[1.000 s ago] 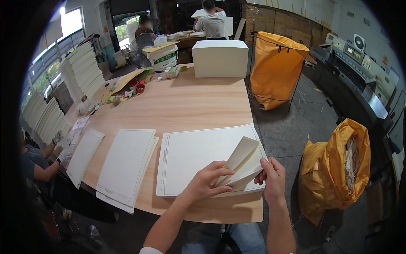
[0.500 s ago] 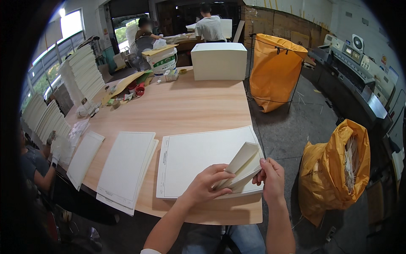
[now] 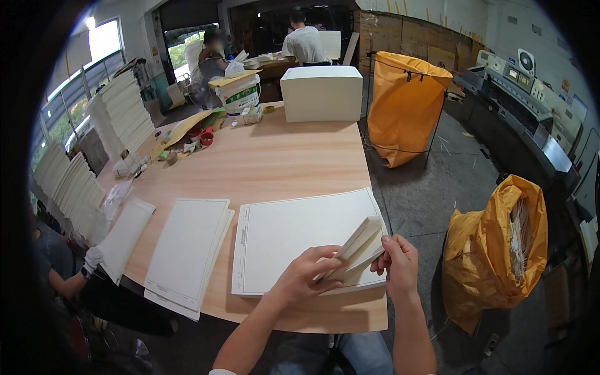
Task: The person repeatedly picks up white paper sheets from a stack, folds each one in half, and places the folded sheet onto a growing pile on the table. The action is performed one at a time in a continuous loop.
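Note:
On the near right of the table lies a thick stack of large white paper sheets (image 3: 287, 237), each with a thin printed border. Its near right corner is bent up and fanned into thin bundles. My left hand (image 3: 307, 272) holds the base of the raised sheets, fingers behind them and thumb in front. The right hand (image 3: 397, 257) pinches the corner of other sheets between thumb and fingers, at the stack's right edge. Left of the stack sits a smaller pile of bordered sheets (image 3: 187, 250), slightly askew.
A co-worker's gloved hand (image 3: 93, 258) is beside another pile of sheets (image 3: 128, 234) at the left. A white block of paper (image 3: 322, 94) and a bucket (image 3: 239, 97) stand at the table's far side. Orange bags (image 3: 406, 109) stand on the floor at right.
The raised sheets in my left hand have tilted and fanned a little further apart. My right hand stays at the corner. At the left, the co-worker's gloved hand has moved nearer to the sheets.

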{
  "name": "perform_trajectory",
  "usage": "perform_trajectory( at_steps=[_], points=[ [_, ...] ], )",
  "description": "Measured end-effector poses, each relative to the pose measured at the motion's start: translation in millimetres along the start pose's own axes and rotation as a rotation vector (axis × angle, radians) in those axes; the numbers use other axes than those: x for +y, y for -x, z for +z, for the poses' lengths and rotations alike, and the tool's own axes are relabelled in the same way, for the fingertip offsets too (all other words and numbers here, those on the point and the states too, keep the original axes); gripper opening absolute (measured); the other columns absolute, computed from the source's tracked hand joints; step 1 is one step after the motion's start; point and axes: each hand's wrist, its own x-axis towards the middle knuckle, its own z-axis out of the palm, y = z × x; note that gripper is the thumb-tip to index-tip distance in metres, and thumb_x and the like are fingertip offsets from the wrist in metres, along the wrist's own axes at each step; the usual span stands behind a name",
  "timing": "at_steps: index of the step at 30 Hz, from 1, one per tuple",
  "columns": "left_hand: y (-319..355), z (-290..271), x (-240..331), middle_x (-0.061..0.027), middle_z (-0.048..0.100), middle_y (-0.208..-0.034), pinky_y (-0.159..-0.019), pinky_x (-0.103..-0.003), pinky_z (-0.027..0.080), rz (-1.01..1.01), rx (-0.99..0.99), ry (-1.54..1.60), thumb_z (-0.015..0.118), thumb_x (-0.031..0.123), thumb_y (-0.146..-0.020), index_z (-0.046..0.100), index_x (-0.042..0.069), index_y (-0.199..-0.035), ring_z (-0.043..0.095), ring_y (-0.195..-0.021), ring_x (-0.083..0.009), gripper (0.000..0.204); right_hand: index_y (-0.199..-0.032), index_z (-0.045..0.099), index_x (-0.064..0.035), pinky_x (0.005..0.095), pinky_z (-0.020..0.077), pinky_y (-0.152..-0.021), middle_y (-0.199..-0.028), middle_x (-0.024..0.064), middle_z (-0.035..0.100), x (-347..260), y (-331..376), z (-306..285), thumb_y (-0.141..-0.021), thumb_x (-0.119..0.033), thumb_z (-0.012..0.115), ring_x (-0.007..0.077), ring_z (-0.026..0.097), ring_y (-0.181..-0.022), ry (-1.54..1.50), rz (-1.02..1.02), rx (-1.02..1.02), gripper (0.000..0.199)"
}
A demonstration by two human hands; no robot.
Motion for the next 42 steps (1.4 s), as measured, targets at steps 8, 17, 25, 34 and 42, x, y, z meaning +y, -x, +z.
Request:
perform_trajectory(
  at_steps=[8,17,25,34,42],
  points=[
    [-0.9,0.5,3.0,-0.0133,0.067,-0.137,-0.104,-0.043,0.055,-0.057,0.006,0.01,0.089,0.016,-0.085,0.07,0.017,-0.139,0.064,-0.126,-0.0324,0.057,-0.094,0.067,-0.0065,0.0512,0.0487,-0.092,-0.093,0.0152,0.066,30.5,51.9,-2.7,-0.097,-0.029,0.068,0.0336,0.067,-0.096,1.109,-0.712,0.128,0.023],
    [41.6,2.6,37.2,-0.0116,0.052,-0.158,-0.124,-0.065,0.032,-0.063,-0.148,-0.985,0.076,0.011,-0.085,0.055,0.028,-0.156,0.054,-0.143,-0.0329,0.076,-0.127,0.071,-0.0091,0.064,0.0317,-0.116,-0.116,0.0226,0.069,56.8,59.0,-13.6,-0.094,-0.044,0.07,0.0424,0.067,-0.11,1.217,-0.262,-0.383,0.048],
    [154.6,-58.9,22.2,-0.0112,0.07,-0.13,-0.122,-0.066,0.032,-0.447,0.44,-1.187,0.076,0.001,-0.072,0.075,0.015,-0.1,0.058,-0.134,-0.0421,0.031,-0.108,0.076,-0.0114,0.0603,0.0309,-0.118,-0.103,0.0113,0.071,87.1,65.0,-19.5,-0.088,-0.036,0.076,0.0312,0.063,-0.117,1.345,-0.587,-0.157,0.032],
    [171.1,39.6,68.4,-0.0115,0.071,-0.127,-0.104,-0.051,0.056,-0.751,1.212,-0.033,0.075,0.019,-0.097,0.067,0.007,-0.118,0.064,-0.127,-0.0319,0.025,-0.109,0.083,-0.0088,0.0588,0.0249,-0.125,-0.118,0.0119,0.075,111.2,54.6,-29.5,-0.076,-0.031,0.08,0.0345,0.06,-0.129,1.337,-0.763,-0.127,0.04],
    [162.0,27.2,50.0,-0.0174,0.065,-0.143,-0.108,-0.043,0.055,-0.923,0.757,1.159,0.057,0.02,-0.109,0.05,-0.004,-0.15,0.067,-0.127,-0.0295,0.048,-0.111,0.081,-0.0051,0.0612,0.0255,-0.124,-0.113,0.0175,0.075,99.2,57.0,-20.6,-0.079,-0.028,0.078,0.043,0.058,-0.13,1.298,-0.684,-0.101,0.039]
  ],
)
